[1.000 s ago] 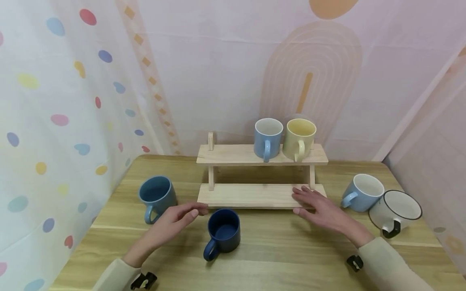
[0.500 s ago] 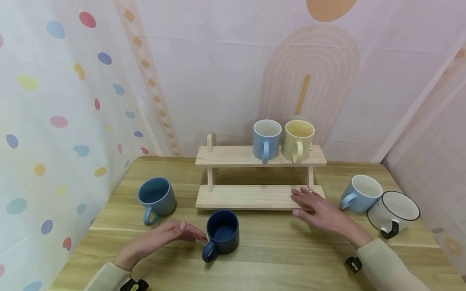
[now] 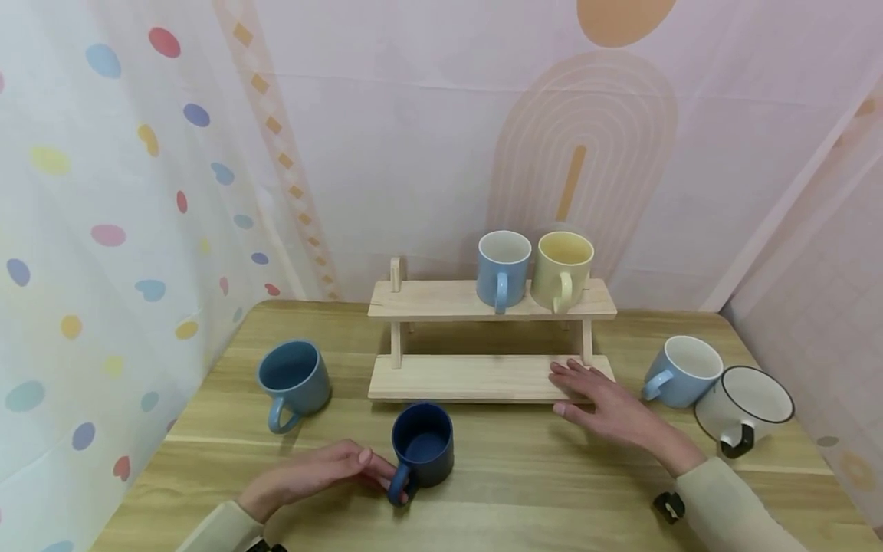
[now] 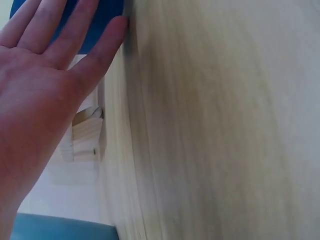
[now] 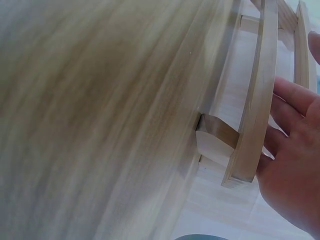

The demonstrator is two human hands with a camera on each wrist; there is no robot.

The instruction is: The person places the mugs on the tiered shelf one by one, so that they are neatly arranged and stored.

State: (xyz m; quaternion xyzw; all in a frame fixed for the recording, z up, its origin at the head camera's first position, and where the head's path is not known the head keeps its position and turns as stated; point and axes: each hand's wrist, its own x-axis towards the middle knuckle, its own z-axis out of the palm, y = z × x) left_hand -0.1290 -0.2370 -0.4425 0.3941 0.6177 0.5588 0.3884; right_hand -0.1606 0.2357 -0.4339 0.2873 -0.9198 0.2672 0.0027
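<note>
A navy blue mug (image 3: 424,448) stands upright on the table in front of the wooden two-tier rack (image 3: 476,377). My left hand (image 3: 320,471) is at its handle, fingertips reaching to it, thumb apart. In the left wrist view the fingers of my left hand (image 4: 47,85) stretch out against the blue mug (image 4: 107,22). On the right end of the rack's lower shelf rests my right hand (image 3: 607,406), fingers extended. The right wrist view has my right hand (image 5: 295,150) beside the shelf board (image 5: 255,100), palm showing and holding nothing.
The upper shelf carries a light blue mug (image 3: 502,276) and a yellow mug (image 3: 557,277). A teal mug (image 3: 303,383) stands left on the table (image 3: 524,491). At the right are another light blue mug (image 3: 679,376) and a white mug with black rim (image 3: 734,406). A curtain (image 3: 386,138) hangs behind.
My left hand has moved from the rack's front left corner down toward me, then right to the navy mug's handle. My right hand keeps its place on the lower shelf.
</note>
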